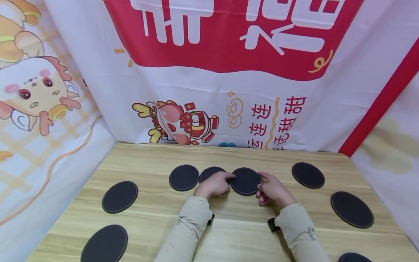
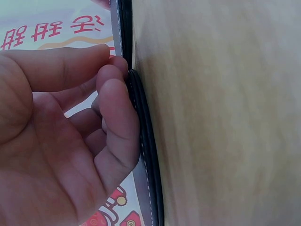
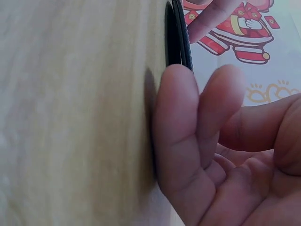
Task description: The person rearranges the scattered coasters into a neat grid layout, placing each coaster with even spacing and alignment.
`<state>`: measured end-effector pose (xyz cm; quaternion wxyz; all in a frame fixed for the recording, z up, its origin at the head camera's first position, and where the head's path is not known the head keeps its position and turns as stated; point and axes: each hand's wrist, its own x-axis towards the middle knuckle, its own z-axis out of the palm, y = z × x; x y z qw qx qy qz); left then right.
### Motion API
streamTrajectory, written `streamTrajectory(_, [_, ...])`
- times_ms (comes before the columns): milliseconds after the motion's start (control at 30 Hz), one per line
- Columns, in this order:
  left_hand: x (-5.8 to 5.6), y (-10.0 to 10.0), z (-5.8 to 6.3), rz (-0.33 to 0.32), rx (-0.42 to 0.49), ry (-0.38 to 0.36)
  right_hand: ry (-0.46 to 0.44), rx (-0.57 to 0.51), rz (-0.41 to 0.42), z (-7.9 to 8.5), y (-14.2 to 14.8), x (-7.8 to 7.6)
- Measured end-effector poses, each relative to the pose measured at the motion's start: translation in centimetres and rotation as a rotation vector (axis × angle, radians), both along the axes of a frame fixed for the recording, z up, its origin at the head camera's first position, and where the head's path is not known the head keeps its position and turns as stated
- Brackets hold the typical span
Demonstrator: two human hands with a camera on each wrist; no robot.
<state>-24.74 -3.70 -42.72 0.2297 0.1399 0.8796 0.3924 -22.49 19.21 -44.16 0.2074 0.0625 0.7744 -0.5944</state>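
Observation:
Both hands are at a round black coaster (image 1: 246,181) with a stitched rim, near the back of the wooden table. At its left edge, the fingertips of my left hand (image 1: 216,183) pinch the rim, the other fingers curled over the neighbouring black coaster (image 1: 209,172), which they partly hide. My right hand (image 1: 272,190) grips the opposite edge, thumb above and curled fingers low beside the rim. In the right wrist view, the coaster's thin edge (image 3: 182,37) shows beyond the fingertips, with a shadow on the wood under it. Left of these lies another black coaster (image 1: 184,177).
More coasters lie spread in an arc: two at the left (image 1: 119,197) and several at the right (image 1: 308,175). A printed red and white cloth (image 1: 229,109) hangs behind the table's back edge (image 1: 157,145), and patterned cloth (image 1: 49,145) closes off the left side.

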Motion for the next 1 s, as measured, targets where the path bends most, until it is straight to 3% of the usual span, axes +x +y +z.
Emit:
streamTrajectory(433, [-0.3, 0.0, -0.1, -0.025, -0.011, 0.023, 0.029, 0.034, -0.006, 0.5, -0.2, 0.3])
streamTrajectory(600, [-0.5, -0.3, 0.1, -0.039, 0.023, 0.010, 0.065, 0.039, 0.003, 0.9, 0.0, 0.2])
streamTrajectory(767, [-0.3, -2.1, 2.3, -0.038, 0.117, 0.049, 0.108, 0.015, 0.027, 1.8, -0.3, 0.6])
streamTrajectory(900, [0.5, -4.9, 4.7, 0.009, 0.192, 0.080, 0.152, 0.014, 0.060, 2.9, -1.1, 1.3])
streamTrajectory(1000, [1.1, -7.3, 5.7, 0.043, 0.214, 0.096, 0.197, 0.058, 0.097, 3.4, -2.1, 1.8])
